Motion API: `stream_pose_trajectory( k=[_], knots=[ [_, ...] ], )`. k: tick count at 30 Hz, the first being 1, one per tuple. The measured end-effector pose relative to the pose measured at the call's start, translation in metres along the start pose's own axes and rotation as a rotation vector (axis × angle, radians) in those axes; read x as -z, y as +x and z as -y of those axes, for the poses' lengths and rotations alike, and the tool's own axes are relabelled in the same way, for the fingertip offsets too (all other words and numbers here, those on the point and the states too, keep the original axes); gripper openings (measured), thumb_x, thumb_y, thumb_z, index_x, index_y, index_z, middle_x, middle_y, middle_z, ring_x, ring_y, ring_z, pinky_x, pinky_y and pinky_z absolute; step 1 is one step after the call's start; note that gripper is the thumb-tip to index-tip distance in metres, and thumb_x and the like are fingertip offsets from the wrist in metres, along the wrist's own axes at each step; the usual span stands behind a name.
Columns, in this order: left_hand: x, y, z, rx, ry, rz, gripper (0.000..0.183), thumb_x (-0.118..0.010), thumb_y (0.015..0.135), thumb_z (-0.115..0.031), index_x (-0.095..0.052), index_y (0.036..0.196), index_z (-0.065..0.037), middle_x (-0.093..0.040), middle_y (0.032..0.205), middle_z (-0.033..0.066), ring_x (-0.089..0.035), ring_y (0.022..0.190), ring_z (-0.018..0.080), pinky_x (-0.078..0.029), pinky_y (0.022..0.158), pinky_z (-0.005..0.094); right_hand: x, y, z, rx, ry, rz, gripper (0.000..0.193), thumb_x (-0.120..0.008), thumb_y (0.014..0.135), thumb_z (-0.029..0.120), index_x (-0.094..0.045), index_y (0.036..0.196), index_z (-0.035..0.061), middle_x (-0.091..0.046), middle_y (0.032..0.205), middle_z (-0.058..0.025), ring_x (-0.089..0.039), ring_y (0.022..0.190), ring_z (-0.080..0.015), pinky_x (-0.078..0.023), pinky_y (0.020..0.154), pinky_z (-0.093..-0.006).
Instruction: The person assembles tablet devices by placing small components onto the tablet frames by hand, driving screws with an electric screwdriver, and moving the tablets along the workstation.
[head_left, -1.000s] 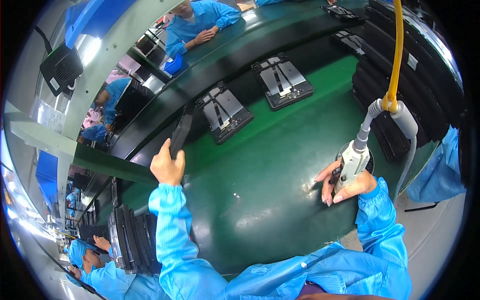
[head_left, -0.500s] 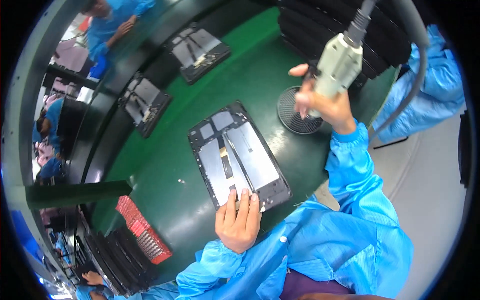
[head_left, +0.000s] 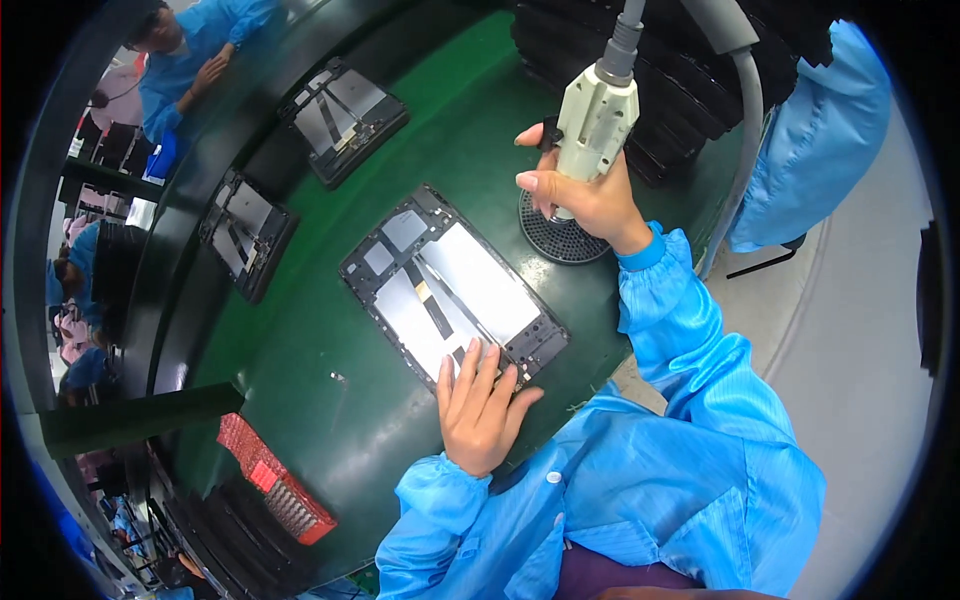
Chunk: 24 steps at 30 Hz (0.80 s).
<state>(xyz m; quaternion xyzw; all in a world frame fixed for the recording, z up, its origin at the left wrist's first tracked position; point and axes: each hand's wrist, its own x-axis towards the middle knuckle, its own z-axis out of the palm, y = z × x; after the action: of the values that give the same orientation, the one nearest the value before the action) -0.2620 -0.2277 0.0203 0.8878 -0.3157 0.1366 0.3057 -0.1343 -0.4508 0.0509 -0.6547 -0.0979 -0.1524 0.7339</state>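
Rests the left hand (head_left: 478,425) on the near end of an opened tablet (head_left: 490,275), fingers lightly spread, fingertips touching it, thumb out to the side. Has the tablet lying flat on the green bench (head_left: 390,450), straight ahead of the body, slanted with its far end to the left, showing silvery panels and a dark ribbon strip. Wraps the right hand (head_left: 600,205) around a cream-coloured electric screwdriver (head_left: 597,120), beyond the tablet's right edge, gripping its body between thumb and fingers. Points its lower end down over a perforated black disc (head_left: 563,242), just right of the tablet; cannot tell whether it touches the disc. Has one similar opened device (head_left: 342,115) beyond the tablet, another (head_left: 243,235) to its left. To the tablet's near left, shows a red pack (head_left: 262,460) beside a dark stack (head_left: 225,530); beyond it to the right, a large black pile (head_left: 670,75); far left beyond it, a co-worker in blue (head_left: 205,55).
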Motion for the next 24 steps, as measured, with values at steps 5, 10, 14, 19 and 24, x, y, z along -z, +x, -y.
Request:
stream_pose_trajectory(
  k=[5, 10, 14, 19, 24],
  knots=[
    [0.045, 0.004, 0.051, 0.299, 0.253, -0.233, 0.026, -0.07, 0.072, -0.009, -0.062, 0.095, 0.001, -0.06, 0.101, 0.0172, -0.056, 0.093, 0.0333, -0.043, 0.083, 0.0406, 0.01, 0.002, 0.0, -0.024, 0.001, 0.019, 0.035, -0.069, 0.073, 0.002, -0.053, 0.103, -0.0039, -0.054, 0.058, -0.0028, -0.053, 0.048, -0.0092, -0.041, 0.044, -0.0218],
    [0.092, -0.02, 0.12, 0.734, 0.248, -0.054, 0.034, -0.074, 0.068, -0.011, -0.062, 0.097, 0.001, -0.057, 0.092, 0.0107, -0.051, 0.071, 0.0165, -0.045, 0.065, 0.0286, 0.01, 0.005, 0.0, -0.067, 0.011, 0.05, 0.031, -0.069, 0.072, 0.003, -0.055, 0.099, -0.0026, -0.054, 0.059, -0.0023, -0.052, 0.048, -0.0085, -0.042, 0.045, -0.0223],
    [0.097, -0.021, 0.138, 0.78, 0.064, 0.052, 0.03, -0.074, 0.066, -0.005, -0.062, 0.093, 0.002, -0.058, 0.086, 0.0083, -0.049, 0.065, 0.0131, -0.044, 0.06, 0.0259, 0.014, 0.004, 0.0, -0.105, -0.002, 0.037, 0.028, -0.069, 0.072, 0.005, -0.056, 0.095, -0.002, -0.055, 0.059, -0.002, -0.052, 0.048, -0.008, -0.042, 0.046, -0.023],
    [0.11, -0.024, 0.129, 0.822, -0.19, -0.074, 0.024, -0.071, 0.066, 0.003, -0.065, 0.089, 0.004, -0.059, 0.076, 0.007, -0.055, 0.067, 0.0119, -0.046, 0.063, 0.0233, 0.01, 0.006, -0.008, -0.095, 0.023, 0.073, 0.03, -0.07, 0.072, 0.004, -0.055, 0.097, -0.0013, -0.054, 0.06, -0.0017, -0.052, 0.048, -0.0083, -0.041, 0.045, -0.0231],
    [0.125, -0.039, 0.151, 0.657, -0.045, 0.073, 0.022, -0.066, 0.071, -0.001, -0.065, 0.093, 0.001, -0.063, 0.079, 0.0125, -0.062, 0.071, 0.0182, -0.048, 0.068, 0.0264, 0.005, -0.001, -0.011, -0.056, -0.037, -0.025, 0.031, -0.071, 0.073, 0.007, -0.058, 0.101, 0.0028, -0.054, 0.062, 0.0013, -0.051, 0.051, -0.0064, -0.041, 0.046, -0.0212]
  ],
)
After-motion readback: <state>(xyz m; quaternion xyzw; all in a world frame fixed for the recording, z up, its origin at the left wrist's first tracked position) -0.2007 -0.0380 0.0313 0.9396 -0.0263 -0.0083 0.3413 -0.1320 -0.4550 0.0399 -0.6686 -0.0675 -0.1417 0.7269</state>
